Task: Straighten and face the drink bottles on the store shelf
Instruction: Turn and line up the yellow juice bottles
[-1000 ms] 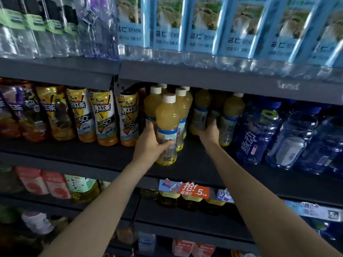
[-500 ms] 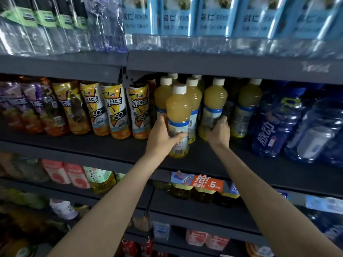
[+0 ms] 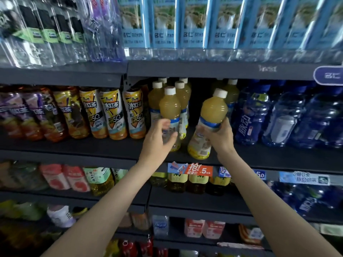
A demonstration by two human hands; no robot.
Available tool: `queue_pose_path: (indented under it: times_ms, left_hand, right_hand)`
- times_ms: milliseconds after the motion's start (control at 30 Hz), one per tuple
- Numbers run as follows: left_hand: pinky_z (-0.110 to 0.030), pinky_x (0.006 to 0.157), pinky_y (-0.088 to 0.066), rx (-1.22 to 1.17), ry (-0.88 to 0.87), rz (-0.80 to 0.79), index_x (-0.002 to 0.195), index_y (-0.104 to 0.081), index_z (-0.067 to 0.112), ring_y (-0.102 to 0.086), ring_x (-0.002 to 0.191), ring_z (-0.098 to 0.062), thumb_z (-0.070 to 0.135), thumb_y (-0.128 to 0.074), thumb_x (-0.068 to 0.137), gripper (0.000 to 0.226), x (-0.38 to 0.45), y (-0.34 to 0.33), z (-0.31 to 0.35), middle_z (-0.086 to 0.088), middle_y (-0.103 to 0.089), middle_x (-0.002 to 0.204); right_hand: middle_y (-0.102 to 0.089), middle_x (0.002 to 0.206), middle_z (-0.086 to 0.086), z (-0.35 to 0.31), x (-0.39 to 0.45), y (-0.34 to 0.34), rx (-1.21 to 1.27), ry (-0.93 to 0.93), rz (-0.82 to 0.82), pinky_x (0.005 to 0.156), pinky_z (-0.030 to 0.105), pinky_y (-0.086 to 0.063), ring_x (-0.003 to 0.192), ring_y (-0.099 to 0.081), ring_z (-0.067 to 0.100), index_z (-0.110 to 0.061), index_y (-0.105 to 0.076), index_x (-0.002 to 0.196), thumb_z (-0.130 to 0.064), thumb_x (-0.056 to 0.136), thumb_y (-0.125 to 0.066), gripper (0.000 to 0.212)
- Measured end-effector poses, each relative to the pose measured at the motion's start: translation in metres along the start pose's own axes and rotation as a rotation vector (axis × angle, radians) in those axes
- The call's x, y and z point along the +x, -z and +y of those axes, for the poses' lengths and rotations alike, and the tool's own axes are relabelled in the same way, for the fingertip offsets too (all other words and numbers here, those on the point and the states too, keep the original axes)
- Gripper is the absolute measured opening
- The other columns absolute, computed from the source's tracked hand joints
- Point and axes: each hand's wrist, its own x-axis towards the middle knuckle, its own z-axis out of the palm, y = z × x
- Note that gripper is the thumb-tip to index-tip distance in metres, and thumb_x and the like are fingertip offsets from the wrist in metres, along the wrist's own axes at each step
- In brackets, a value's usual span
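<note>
Yellow juice bottles with white caps stand on the dark middle shelf (image 3: 269,158). My left hand (image 3: 159,140) curls around the lower part of the front upright juice bottle (image 3: 170,108). My right hand (image 3: 219,138) grips a second juice bottle (image 3: 211,112) at its blue band; this bottle leans to the right near the shelf's front edge. Several more juice bottles (image 3: 182,93) stand in rows behind the left one, and another stands behind the tilted one.
Iced tea bottles (image 3: 111,114) stand left of the juice, large blue bottles (image 3: 250,115) to the right. Water bottles with pale blue labels (image 3: 194,25) fill the shelf above. Price tags (image 3: 196,168) hang on the shelf edge. Lower shelves hold more drinks.
My right hand has pulled a juice bottle forward from the back to the shelf front, now tilted. My left hand stays on the front bottle. The camera view has shifted down slightly.
</note>
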Motion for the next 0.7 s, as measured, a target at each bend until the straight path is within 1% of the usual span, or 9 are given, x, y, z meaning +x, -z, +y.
queue_pose_path:
  times_ms: [67,133,200,300,400,467,533,600,700]
  left_hand:
    - [-0.016,0.087,-0.044,-0.216,0.245,-0.252,0.117,-0.051,0.015,-0.055,0.11,-0.012,0.027,-0.058,0.09,0.03,-0.003,0.005,0.01,0.004,-0.057,0.115]
    - [-0.022,0.083,-0.051,-0.668,0.671,-0.451,0.113,-0.054,0.017,-0.062,0.104,-0.019,0.042,-0.054,0.087,0.036,-0.004,0.011,0.027,-0.006,-0.064,0.115]
    - [-0.029,0.076,-0.057,-1.001,0.82,-0.526,0.116,-0.055,0.013,-0.066,0.095,-0.025,0.046,-0.054,0.078,0.05,-0.007,0.016,0.034,-0.016,-0.066,0.11]
    - [-0.029,0.079,-0.057,-1.033,0.696,-0.434,0.115,-0.054,0.016,-0.064,0.097,-0.021,0.03,-0.063,0.073,0.045,-0.009,0.024,0.041,-0.013,-0.06,0.119]
    - [-0.009,0.083,-0.045,-0.477,0.302,-0.309,0.117,-0.049,0.028,-0.054,0.103,-0.002,0.016,-0.08,0.066,0.061,-0.004,0.037,0.038,0.006,-0.054,0.12]
    - [-0.008,0.089,-0.037,-0.141,-0.035,-0.298,0.121,-0.047,0.029,-0.048,0.109,-0.004,0.012,-0.082,0.067,0.067,-0.001,0.042,0.034,0.012,-0.048,0.117]
    - [-0.006,0.094,-0.029,-0.016,-0.237,-0.306,0.125,-0.046,0.023,-0.041,0.116,-0.006,0.009,-0.082,0.066,0.07,-0.002,0.042,0.034,0.011,-0.043,0.121]
    - [0.001,0.091,-0.026,-0.049,-0.212,-0.308,0.128,-0.044,0.021,-0.04,0.118,-0.007,0.011,-0.08,0.07,0.069,-0.004,0.042,0.033,0.008,-0.041,0.123]
    - [-0.015,0.098,-0.038,-0.361,0.209,-0.423,0.124,-0.046,0.032,-0.048,0.116,-0.008,0.03,-0.078,0.074,0.059,-0.007,0.045,0.031,0.007,-0.048,0.127]
  right_hand:
    - [-0.064,0.109,0.004,-0.008,-0.01,0.007,0.329,-0.109,-0.074,0.088,0.038,-0.052,0.103,-0.063,0.022,-0.012,-0.05,0.12,-0.017,0.078,-0.075,0.049]
    - [-0.07,0.103,0.005,-0.018,-0.019,0.011,0.613,-0.187,-0.187,0.085,0.035,-0.055,0.098,-0.067,0.021,-0.009,-0.054,0.115,-0.02,0.084,-0.066,0.035]
    - [-0.073,0.098,0.006,-0.026,-0.026,0.015,0.686,-0.217,-0.268,0.076,0.029,-0.057,0.093,-0.07,0.018,-0.007,-0.056,0.111,-0.024,0.09,-0.059,0.027]
    - [-0.069,0.109,0.011,-0.031,-0.033,0.02,0.56,-0.252,-0.305,0.07,0.023,-0.057,0.094,-0.07,0.02,-0.005,-0.056,0.116,-0.032,0.094,-0.055,0.035]
    - [-0.067,0.111,0.017,-0.033,-0.035,0.021,0.616,-0.348,-0.279,0.07,0.028,-0.058,0.094,-0.069,0.024,-0.002,-0.055,0.12,-0.035,0.084,-0.067,0.05]
    - [-0.063,0.12,0.02,-0.034,-0.04,0.016,0.749,-0.481,-0.297,0.07,0.032,-0.057,0.104,-0.065,0.028,-0.001,-0.049,0.129,-0.041,0.064,-0.079,0.082]
    - [-0.061,0.122,0.022,-0.036,-0.043,0.01,0.779,-0.542,-0.272,0.072,0.034,-0.055,0.107,-0.062,0.029,0.001,-0.049,0.129,-0.038,0.065,-0.079,0.081]
    - [-0.063,0.114,0.022,-0.035,-0.045,0.007,0.776,-0.529,-0.198,0.072,0.035,-0.055,0.1,-0.064,0.03,0.002,-0.052,0.121,-0.024,0.079,-0.074,0.054]
    - [-0.067,0.108,0.02,-0.034,-0.048,0.013,0.792,-0.432,-0.187,0.078,0.034,-0.057,0.098,-0.067,0.028,0.004,-0.056,0.116,-0.012,0.086,-0.067,0.036]
